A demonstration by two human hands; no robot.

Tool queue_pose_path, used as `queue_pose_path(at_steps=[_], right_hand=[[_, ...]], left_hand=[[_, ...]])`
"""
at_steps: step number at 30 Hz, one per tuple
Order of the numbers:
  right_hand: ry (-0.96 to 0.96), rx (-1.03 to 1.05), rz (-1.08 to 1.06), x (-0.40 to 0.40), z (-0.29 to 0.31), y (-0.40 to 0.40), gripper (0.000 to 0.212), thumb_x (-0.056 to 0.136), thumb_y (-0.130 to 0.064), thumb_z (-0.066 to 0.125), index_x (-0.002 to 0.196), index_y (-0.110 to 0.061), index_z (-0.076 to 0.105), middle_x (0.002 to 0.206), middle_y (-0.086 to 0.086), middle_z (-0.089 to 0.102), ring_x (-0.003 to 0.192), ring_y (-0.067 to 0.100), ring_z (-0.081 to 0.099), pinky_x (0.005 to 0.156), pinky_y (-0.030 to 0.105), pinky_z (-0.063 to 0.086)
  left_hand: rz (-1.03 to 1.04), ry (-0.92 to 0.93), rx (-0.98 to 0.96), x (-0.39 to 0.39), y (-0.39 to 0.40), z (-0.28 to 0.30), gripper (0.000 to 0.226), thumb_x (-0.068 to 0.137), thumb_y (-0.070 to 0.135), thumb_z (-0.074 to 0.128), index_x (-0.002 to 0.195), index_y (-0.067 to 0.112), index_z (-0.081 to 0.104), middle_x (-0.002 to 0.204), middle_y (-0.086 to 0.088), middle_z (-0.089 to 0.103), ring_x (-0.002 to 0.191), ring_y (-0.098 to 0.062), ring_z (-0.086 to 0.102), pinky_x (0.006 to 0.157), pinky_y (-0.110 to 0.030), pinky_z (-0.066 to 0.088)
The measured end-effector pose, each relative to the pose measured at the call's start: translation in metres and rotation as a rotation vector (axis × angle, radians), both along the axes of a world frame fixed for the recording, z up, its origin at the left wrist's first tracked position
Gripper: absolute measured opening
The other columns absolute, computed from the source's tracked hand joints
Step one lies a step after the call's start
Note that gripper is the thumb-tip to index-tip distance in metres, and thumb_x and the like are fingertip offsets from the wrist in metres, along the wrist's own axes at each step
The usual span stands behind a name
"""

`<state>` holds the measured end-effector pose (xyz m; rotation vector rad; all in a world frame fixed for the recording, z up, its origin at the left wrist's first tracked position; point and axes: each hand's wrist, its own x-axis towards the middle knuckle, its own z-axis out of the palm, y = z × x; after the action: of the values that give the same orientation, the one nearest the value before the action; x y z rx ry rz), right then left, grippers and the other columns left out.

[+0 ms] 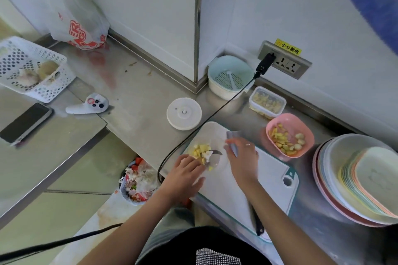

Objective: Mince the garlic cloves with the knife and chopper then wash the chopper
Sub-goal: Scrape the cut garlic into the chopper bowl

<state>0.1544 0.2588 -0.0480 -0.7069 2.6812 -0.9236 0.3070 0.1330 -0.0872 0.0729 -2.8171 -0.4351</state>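
A person's left hand [184, 171] rested curled against the clear chopper bowl [207, 155] standing on the white cutting board [267, 170], while the right hand [242, 155] held a pale tool, seemingly a scraper or small blade [233, 143], just beside it. Inside the bowl lay yellowish garlic pieces [200, 150] around the curved blades [216, 152]. The bowl looked light, stiff and smooth-sided, likely to slide on the board unless steadied by its wall; the blades were best left untouched by fingers. The garlic looked damp and sticky, apt to cling. The chopper's round white lid [184, 113] sat apart on the steel bench [137, 92]. A dark-handled knife [257, 222] lay at the board's near edge. A yellow sticker [288, 46] above the wall socket read "小心触电". A plastic bag [79, 32] carried red characters, not legible.
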Motion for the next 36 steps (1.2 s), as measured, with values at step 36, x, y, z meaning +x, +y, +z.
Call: queue_pose_path(at_steps=[36], right_hand=[[-0.489, 0.0, 0.094, 0.025, 0.02, -0.014, 0.003, 0.085, -0.037, 0.068, 0.083, -0.036, 0.065, 0.106, -0.012, 0.061, 0.099, 0.008, 0.054, 0.083, 0.024, 0.042]], left_hand=[[0.042, -0.118, 0.117, -0.065, -0.039, 0.015, 0.105, 0.061, 0.065, 0.052, 0.148, 0.015, 0.019, 0.151, -0.018, 0.032, 0.141, -0.03, 0.02, 0.111, -0.056, 0.024]])
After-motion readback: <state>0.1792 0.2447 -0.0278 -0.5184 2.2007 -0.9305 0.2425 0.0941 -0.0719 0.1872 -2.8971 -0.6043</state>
